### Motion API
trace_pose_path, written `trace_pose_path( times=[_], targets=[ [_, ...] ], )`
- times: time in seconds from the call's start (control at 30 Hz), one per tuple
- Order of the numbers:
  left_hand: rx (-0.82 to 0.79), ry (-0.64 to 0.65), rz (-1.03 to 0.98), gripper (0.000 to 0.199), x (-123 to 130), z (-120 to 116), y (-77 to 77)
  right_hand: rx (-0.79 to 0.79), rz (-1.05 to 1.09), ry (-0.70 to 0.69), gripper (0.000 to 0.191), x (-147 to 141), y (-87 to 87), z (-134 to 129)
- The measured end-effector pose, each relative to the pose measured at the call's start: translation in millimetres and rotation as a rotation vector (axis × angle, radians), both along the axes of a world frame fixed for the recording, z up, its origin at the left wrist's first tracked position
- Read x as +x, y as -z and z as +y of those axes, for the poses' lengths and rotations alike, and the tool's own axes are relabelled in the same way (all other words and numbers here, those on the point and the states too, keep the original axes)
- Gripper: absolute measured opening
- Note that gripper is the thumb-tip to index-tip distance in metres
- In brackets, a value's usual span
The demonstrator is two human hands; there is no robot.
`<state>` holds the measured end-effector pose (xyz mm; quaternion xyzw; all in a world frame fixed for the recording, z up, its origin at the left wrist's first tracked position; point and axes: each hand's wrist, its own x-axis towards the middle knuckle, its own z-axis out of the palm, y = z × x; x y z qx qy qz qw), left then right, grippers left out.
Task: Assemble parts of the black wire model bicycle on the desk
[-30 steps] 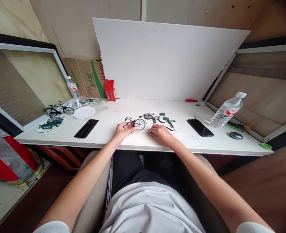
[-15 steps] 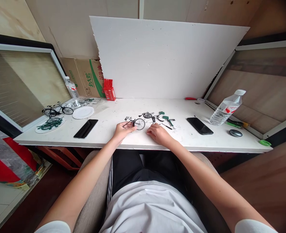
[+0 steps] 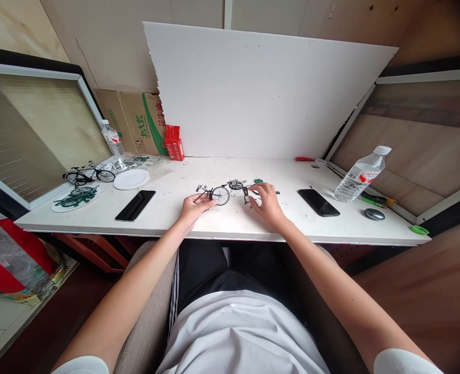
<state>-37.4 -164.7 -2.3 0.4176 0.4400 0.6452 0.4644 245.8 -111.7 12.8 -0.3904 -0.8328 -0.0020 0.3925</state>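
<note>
A partly built black model bicycle (image 3: 219, 196), one spoked wheel showing on its right side, is pinched in my left hand (image 3: 195, 210) just above the front of the table. My right hand (image 3: 267, 205) hovers over the loose model parts, its thumb and fingers apart and nothing visible between them. Beneath and beside it lie black bicycle parts (image 3: 246, 194), a small wheel piece (image 3: 236, 185) and a green part (image 3: 258, 182). The right hand covers some of these pieces.
A complete model bicycle (image 3: 89, 174) stands at the left near two white plates (image 3: 131, 179). Phones lie left (image 3: 135, 205) and right (image 3: 318, 202). A water bottle (image 3: 360, 176) stands at the right, near a dark oval object (image 3: 375, 214). A white board (image 3: 268, 93) leans behind.
My right hand has moved away from the table's front, right and over the loose parts, and its fingers have spread. The left hand keeps its hold on the model bicycle.
</note>
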Motion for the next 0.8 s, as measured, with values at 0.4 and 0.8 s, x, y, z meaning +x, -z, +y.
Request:
trace_pose_path(
  times=[0.4, 0.8],
  targets=[
    [-0.005, -0.03, -0.039, 0.051, -0.5, -0.3, -1.6, -0.121, 0.126, 0.105, 0.026, 20.6, 14.1, 26.6],
    [0.004, -0.028, -0.129, 0.054, -2.7, 3.5, 3.2, -0.214, -0.398, 0.053, 0.026, -78.5, -19.8, 64.1]
  ],
)
